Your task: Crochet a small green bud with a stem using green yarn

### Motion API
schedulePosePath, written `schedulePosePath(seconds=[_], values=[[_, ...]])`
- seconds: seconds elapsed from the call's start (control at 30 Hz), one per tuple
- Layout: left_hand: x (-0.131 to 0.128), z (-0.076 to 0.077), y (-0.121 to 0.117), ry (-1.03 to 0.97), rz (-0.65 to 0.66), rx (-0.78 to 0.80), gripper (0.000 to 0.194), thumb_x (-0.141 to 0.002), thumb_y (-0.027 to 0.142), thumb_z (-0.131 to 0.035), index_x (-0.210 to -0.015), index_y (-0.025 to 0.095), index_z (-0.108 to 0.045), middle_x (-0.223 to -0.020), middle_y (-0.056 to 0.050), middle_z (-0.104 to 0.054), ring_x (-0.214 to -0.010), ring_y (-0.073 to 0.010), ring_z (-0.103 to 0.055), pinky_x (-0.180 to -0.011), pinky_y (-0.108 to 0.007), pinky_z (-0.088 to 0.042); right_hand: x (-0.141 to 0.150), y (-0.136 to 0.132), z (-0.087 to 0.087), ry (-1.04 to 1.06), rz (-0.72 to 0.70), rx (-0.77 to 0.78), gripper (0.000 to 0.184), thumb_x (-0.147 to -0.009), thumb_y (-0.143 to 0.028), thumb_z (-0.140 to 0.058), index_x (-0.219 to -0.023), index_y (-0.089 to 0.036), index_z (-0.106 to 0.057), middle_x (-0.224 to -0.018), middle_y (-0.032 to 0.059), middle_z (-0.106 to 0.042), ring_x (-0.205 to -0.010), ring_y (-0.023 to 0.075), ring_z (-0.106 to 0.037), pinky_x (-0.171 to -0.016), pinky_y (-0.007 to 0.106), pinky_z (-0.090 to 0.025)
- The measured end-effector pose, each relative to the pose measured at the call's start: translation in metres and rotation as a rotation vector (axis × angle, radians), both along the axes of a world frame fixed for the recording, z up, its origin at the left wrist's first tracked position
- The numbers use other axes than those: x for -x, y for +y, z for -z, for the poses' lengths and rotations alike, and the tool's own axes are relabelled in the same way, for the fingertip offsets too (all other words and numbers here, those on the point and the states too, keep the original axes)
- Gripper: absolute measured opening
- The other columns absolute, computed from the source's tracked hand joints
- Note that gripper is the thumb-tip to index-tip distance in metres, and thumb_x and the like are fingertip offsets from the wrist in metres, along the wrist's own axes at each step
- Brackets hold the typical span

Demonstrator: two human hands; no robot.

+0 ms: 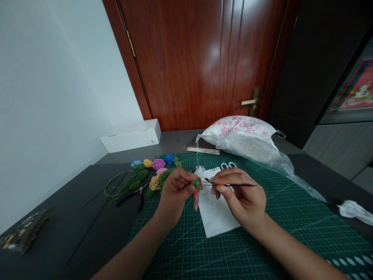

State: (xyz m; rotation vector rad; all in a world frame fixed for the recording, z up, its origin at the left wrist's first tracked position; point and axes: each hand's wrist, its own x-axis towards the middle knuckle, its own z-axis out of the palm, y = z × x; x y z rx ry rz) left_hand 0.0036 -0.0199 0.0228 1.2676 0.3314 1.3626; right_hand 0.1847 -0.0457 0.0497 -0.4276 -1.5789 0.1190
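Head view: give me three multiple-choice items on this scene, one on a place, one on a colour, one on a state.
1. Where does the white paper lie?
A) On the white box
B) On the green cutting mat
C) On the floor

2. What colour is the lettering on the white plastic bag?
A) Pink
B) Blue
C) Black

3. What is the right hand doing?
A) Lying open and flat
B) Pinching a thin black stick
C) Gripping pliers

1: B, the sheet sits on the mat's grid beneath the hands.
2: A, pink characters run across the bag.
3: B, the hand pinches the stick near the green leaf held in the left hand.
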Motion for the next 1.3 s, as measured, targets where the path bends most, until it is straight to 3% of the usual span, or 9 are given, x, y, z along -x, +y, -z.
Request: schedulePosePath(seconds=[0.3,0.7,1.0,1.2,1.3], values=[[-0.001,0.002,-0.001,0.016,-0.002,-0.002,0.018,-0.083,0.012,-0.078,-0.085,0.017,-0.061,-0.082,0.001,-0.071,-0.049,-0.0096,-0.064,-0.037,-0.018,-0.053,0.002,0.001,0.0,-0.053,-0.013,0.001,0.013,-0.095,-0.014,-0.065,-0.089,-0.02,-0.074,-0.078,0.0061,-0.079,-0.072,0.0201,-0.076,-0.064,0.034,-0.066],[-0.001,0.002,-0.001,-0.005,0.007,-0.005,0.016,-0.083,0.009,-0.077,-0.084,0.017,-0.064,-0.083,0.001,-0.073,-0.05,-0.0095,-0.065,-0.036,-0.018,-0.054,0.002,0.0,0.001,-0.05,-0.035,-0.042,0.01,-0.095,-0.012,-0.065,-0.093,-0.019,-0.073,-0.079,0.0068,-0.079,-0.073,0.0191,-0.076,-0.066,0.032,-0.066],[0.0,0.002,-0.004,0.02,0.004,0.043,0.016,-0.081,0.01,-0.08,-0.082,0.016,-0.065,-0.076,0.002,-0.07,-0.048,-0.0079,-0.063,-0.035,-0.014,-0.051,0.003,0.007,0.01,-0.242,-0.129,-0.123,0.012,-0.096,-0.008,-0.062,-0.099,-0.017,-0.069,-0.086,0.0079,-0.077,-0.081,0.0189,-0.075,-0.072,0.032,-0.065],[0.0,0.001,0.0,0.005,-0.016,0.019,0.017,-0.083,0.01,-0.076,-0.084,0.016,-0.061,-0.08,0.001,-0.072,-0.045,-0.0086,-0.062,-0.034,-0.016,-0.051,-0.003,0.003,0.005,-0.031,-0.059,-0.016,0.013,-0.094,-0.008,-0.064,-0.1,-0.018,-0.07,-0.084,0.0069,-0.075,-0.077,0.0191,-0.073,-0.067,0.033,-0.062],[0.0,0.0,0.001,0.019,-0.037,0.008,0.017,-0.084,0.009,-0.075,-0.083,0.017,-0.06,-0.08,0.001,-0.073,-0.045,-0.0087,-0.062,-0.035,-0.017,-0.051,-0.003,0.004,0.008,0.083,-0.104,0.065,0.015,-0.093,-0.007,-0.064,-0.1,-0.019,-0.071,-0.084,0.0068,-0.073,-0.075,0.0198,-0.073,-0.062,0.033,-0.06]])
